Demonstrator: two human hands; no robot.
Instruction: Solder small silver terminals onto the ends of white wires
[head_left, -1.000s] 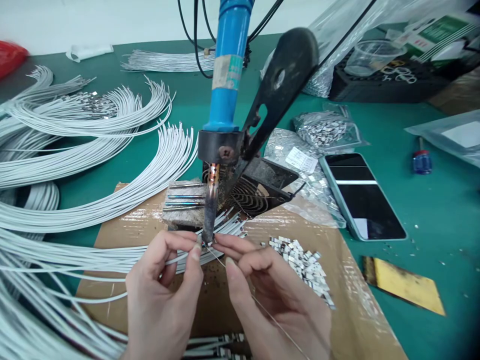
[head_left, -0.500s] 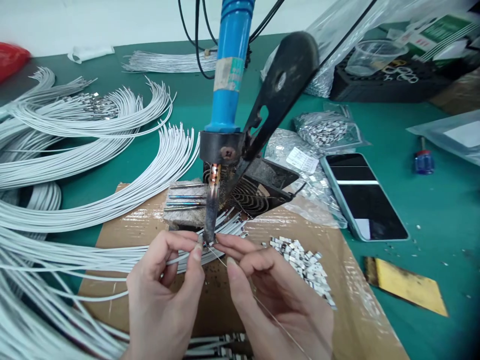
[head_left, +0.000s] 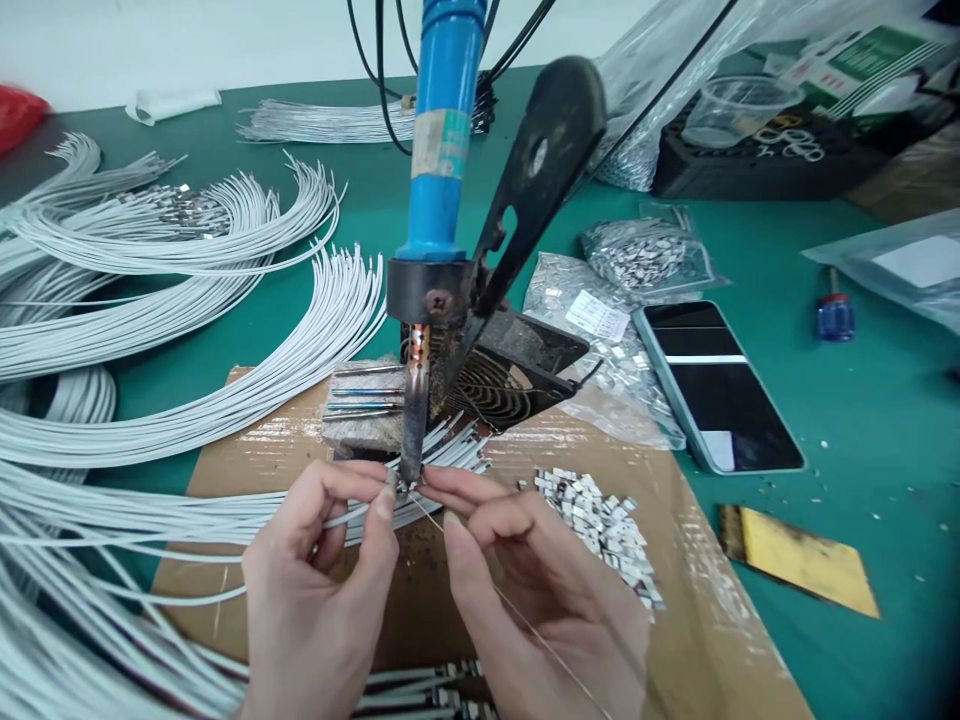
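Observation:
A blue-handled soldering iron (head_left: 437,205) is fixed in a black bracket (head_left: 429,288), its tip pointing down between my hands. Thumb and index finger of my left hand (head_left: 319,585) pinch the end of a white cable just left of the tip. My right hand (head_left: 544,585) grips a thin solder wire (head_left: 536,635), which runs from below up to the tip. Its extended index and middle fingers reach close to the tip's right side. The small piece at the joint is mostly covered by fingertips. White cables (head_left: 225,515) lie behind and left of my left hand.
A pile of small metal connectors (head_left: 600,525) lies on the cardboard (head_left: 705,620) to the right. Behind the iron are a black fan (head_left: 517,375) and a grey block (head_left: 360,425). A phone (head_left: 720,390), a yellow sponge (head_left: 806,560) and a screwdriver (head_left: 835,312) are farther right.
The whole view has shifted slightly, so everything appears a little farther left. Both hands keep their grips at the iron's tip, with no clear movement otherwise.

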